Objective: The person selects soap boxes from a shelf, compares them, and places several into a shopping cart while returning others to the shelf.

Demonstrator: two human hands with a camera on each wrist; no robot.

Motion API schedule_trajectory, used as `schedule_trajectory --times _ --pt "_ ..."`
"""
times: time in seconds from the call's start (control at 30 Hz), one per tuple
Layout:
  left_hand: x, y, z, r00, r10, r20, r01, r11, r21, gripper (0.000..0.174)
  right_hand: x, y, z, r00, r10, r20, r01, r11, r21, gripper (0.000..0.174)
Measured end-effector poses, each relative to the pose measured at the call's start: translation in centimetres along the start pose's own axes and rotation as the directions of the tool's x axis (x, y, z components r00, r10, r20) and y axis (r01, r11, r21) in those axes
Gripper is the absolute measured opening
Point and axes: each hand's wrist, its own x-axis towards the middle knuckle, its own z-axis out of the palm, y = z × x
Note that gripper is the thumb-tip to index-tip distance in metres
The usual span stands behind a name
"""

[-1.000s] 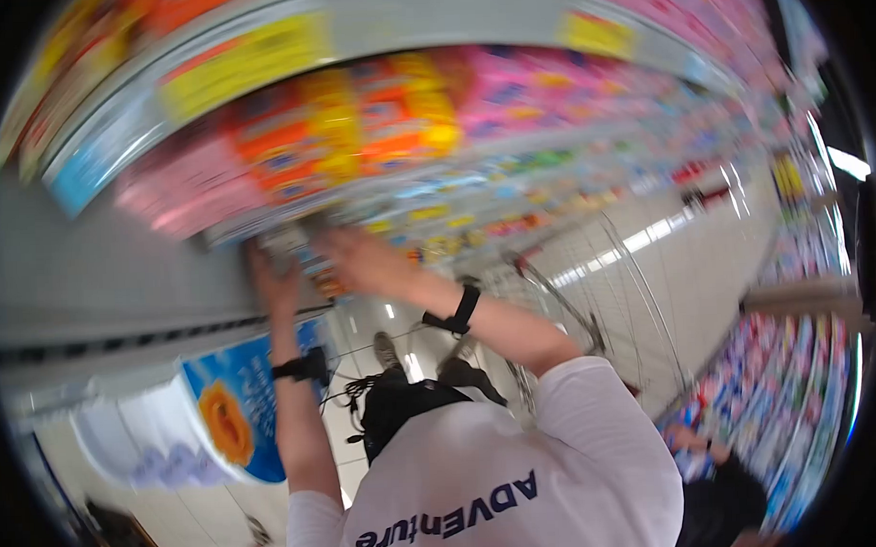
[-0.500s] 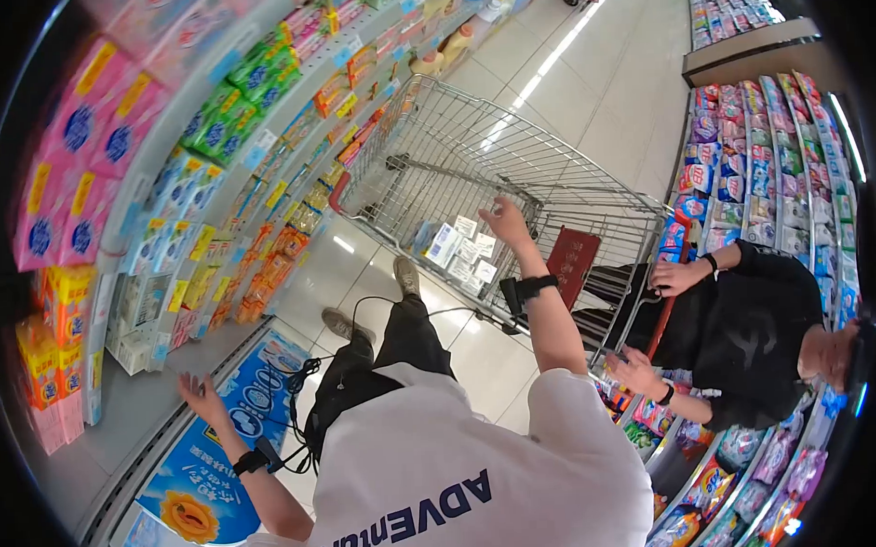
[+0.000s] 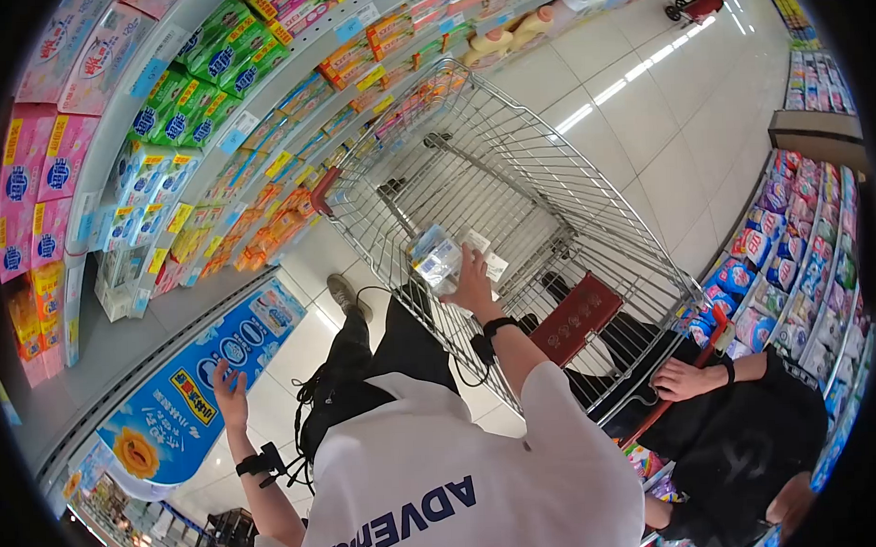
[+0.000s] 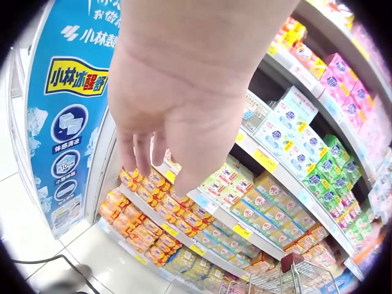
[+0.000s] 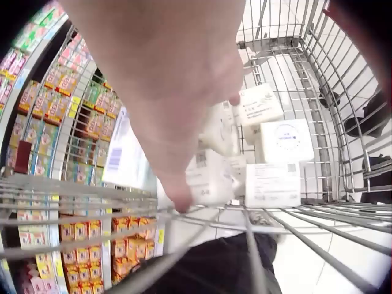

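My right hand [image 3: 472,284] reaches over the cart's side wall, thumb and fingers spread above a group of small white boxes [image 3: 491,262]. In the right wrist view, the thumb lies right at one white box [image 5: 211,177], and a fingertip overlaps another white box [image 5: 260,105] behind it. A larger white and blue pack [image 3: 435,256] sits beside them. The hand's underside is hidden. My left hand [image 3: 232,394] hangs in the air with loose fingers and nothing in them, near the blue display panel [image 3: 197,407] at the shelf front.
The wire shopping cart [image 3: 590,201] stands across the aisle, with a dark red sign [image 3: 582,321] on it. Another person's hand [image 3: 688,379] rests at its handle. Shelves of boxed soap [image 3: 54,181] line the left; bagged goods [image 3: 789,232] fill the right-hand shelves.
Both hands left the shelf where they worked a second ago. The right hand moved over the cart and down to the white boxes. The head view turned from the shelf toward the cart.
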Motion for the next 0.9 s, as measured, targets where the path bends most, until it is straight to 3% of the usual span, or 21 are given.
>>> schedule_trajectory --times 0.03,0.1,0.17,0.27,0.43,0.5,0.53,0.57,0.6,0.63,0.7,0.77,0.83,0.9 --pt "-0.6 -0.5 0.1 1.000 -0.007 -0.013 0.007 1.000 0.002 0.059 -0.3 0.2 0.4 1.000 -0.012 0.009 0.012 1.000 0.000 0.134" --pt "-1.7 0.4 0.9 1.000 -0.015 0.024 0.014 1.000 0.023 0.060 -0.6 0.6 1.4 0.986 -0.116 -0.120 0.112 0.993 -0.040 0.137" --pt "-2.2 0.5 1.5 1.000 0.008 0.016 -0.009 0.999 0.033 0.060 -0.6 0.4 2.1 0.984 -0.131 -0.119 0.129 0.991 -0.028 0.135" --pt "-2.4 2.8 2.1 0.999 -0.031 0.034 0.029 0.998 0.053 0.057 -0.7 0.3 3.1 0.987 -0.012 -0.160 -0.011 0.990 -0.142 0.131" --pt "-1.9 3.3 2.7 0.997 -0.058 0.046 0.060 0.997 -0.050 0.052 -0.8 3.4 2.6 0.984 0.022 -0.176 -0.044 0.992 -0.121 0.134" --pt "-1.8 3.0 2.8 0.996 0.006 0.086 0.004 0.993 -0.114 0.050 -0.7 6.7 2.5 0.953 0.026 -0.302 -0.091 0.975 -0.203 0.127" --pt "-1.8 4.1 2.5 0.994 0.013 0.113 -0.004 0.996 -0.085 0.049 -1.2 7.6 -0.1 0.962 0.178 -0.206 -0.205 0.971 -0.120 0.112" --pt "-1.8 5.7 2.3 0.990 0.019 0.137 -0.011 0.998 -0.057 0.048 -1.9 8.4 -2.9 0.959 0.199 -0.201 -0.128 0.939 0.320 0.099" --pt "-1.7 6.7 2.1 0.988 0.056 0.142 -0.041 0.994 -0.103 0.048 -2.0 8.4 -4.6 0.917 0.282 -0.283 -0.188 0.930 0.316 0.086" --pt "-1.7 7.7 1.9 0.984 0.094 0.150 -0.071 0.986 -0.150 0.048 -1.7 10.2 -5.9 0.921 0.290 -0.260 -0.148 0.878 0.454 0.083" --pt "-1.6 11.1 1.3 0.968 0.155 0.195 -0.123 0.978 -0.166 0.048 -4.3 5.5 -11.3 0.924 0.329 -0.196 -0.075 0.656 0.751 0.073" --pt "-1.5 15.5 0.1 0.921 0.277 0.275 -0.236 0.956 -0.173 0.047 -7.1 -1.3 -15.6 0.951 0.206 -0.228 0.091 0.521 0.849 0.069" --pt "-1.1 17.6 -0.2 0.854 0.410 0.320 -0.331 0.903 -0.273 0.051 -8.9 -7.6 -17.8 0.959 0.094 -0.266 0.182 0.515 0.838 0.070" --pt "-1.5 20.3 -0.7 0.788 0.474 0.392 -0.372 0.875 -0.309 0.061 -11.7 -15.3 -19.1 0.954 -0.141 -0.266 0.300 0.515 0.803 0.076"
